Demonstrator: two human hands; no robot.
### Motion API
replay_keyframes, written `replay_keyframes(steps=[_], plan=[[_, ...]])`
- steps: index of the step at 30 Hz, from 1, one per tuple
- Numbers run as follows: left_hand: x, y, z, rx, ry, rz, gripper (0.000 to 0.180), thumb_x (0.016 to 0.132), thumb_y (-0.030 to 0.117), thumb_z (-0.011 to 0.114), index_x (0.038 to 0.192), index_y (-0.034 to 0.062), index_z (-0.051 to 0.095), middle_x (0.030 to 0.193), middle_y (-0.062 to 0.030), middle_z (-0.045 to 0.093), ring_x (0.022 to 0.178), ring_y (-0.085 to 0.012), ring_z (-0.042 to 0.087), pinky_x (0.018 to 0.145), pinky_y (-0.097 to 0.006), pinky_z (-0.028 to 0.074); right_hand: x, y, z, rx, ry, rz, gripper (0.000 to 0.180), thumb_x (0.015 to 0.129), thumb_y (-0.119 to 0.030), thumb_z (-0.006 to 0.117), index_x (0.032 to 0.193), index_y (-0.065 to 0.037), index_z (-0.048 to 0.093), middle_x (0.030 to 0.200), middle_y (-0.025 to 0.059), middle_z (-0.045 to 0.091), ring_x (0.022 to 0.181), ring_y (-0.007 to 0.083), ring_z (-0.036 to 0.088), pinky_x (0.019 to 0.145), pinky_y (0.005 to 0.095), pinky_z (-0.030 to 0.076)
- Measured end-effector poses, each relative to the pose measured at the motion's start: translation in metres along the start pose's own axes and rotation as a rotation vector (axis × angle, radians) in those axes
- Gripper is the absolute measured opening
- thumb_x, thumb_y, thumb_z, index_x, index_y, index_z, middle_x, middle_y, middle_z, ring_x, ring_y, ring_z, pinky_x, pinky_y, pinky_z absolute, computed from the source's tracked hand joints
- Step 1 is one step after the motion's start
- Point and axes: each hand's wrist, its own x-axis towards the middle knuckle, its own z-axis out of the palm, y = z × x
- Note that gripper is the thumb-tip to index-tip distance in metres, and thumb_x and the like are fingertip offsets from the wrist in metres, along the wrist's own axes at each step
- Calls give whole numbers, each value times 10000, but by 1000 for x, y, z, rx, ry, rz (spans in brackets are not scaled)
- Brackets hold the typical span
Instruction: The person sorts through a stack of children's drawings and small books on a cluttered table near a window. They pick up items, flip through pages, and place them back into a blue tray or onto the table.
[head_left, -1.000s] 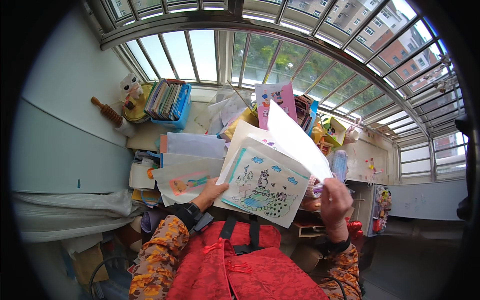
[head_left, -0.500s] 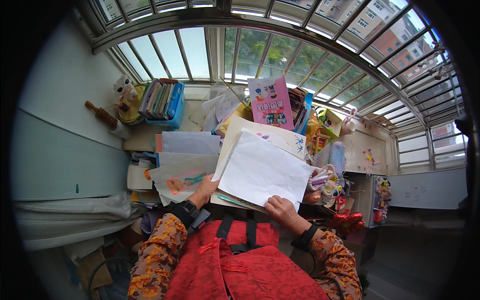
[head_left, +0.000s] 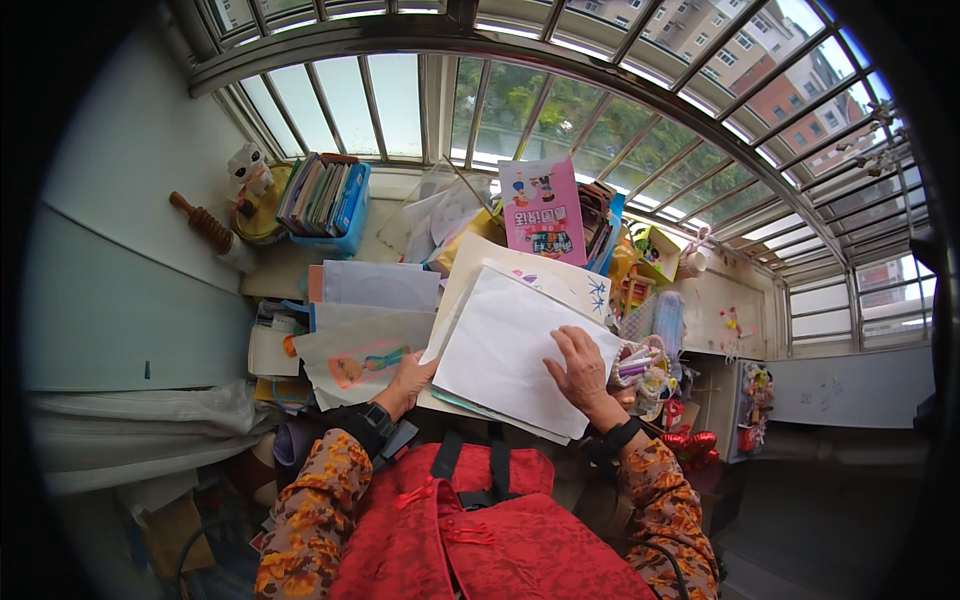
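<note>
A stack of large paper sheets lies before me, with a plain white sheet (head_left: 500,350) on top. Beneath it, a cream sheet (head_left: 475,255) bearing drawn marks sticks out at the far and left edges, and a greenish edge shows at the near side. At the stack's left edge, my left hand (head_left: 408,382) grips the paper between thumb and fingers. My right hand (head_left: 582,372) rests on the white sheet's right part, fingers spread. Left of the stack is a paper with an orange and green drawing (head_left: 370,362).
Behind the stack stands a pink booklet (head_left: 540,212). A blue basket of books (head_left: 345,225) is at the back left, beside a wooden roller (head_left: 205,222). Right of the paper are a holder with pens (head_left: 640,365) and red shiny ornaments (head_left: 690,445). Barred windows (head_left: 560,110) line the back.
My right hand has moved from the stack's near edge up onto the white sheet, and its fingers have spread. The left hand keeps its grip on the left edge.
</note>
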Motion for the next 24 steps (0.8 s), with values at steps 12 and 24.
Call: replay_keyframes(steps=[12, 24], plan=[[3, -10, -5, 2, 5, 50, 367, 922, 202, 667, 1195, -34, 600, 1001, -55, 687, 841, -110, 634, 738, -254, 513, 77, 46, 27, 12, -353, 360, 674, 648, -371, 818, 1162, -17, 563, 1072, 189, 569, 1067, 353, 521, 937, 419, 421], [11, -19, -12, -100, -87, 45, 659, 977, 570, 411, 1236, -14, 572, 1126, -110, 660, 981, -181, 645, 879, -307, 509, 79, 68, 28, 231, -492, 520, 393, 779, -325, 723, 950, 11, 613, 877, 222, 653, 834, 332, 632, 756, 398, 483]])
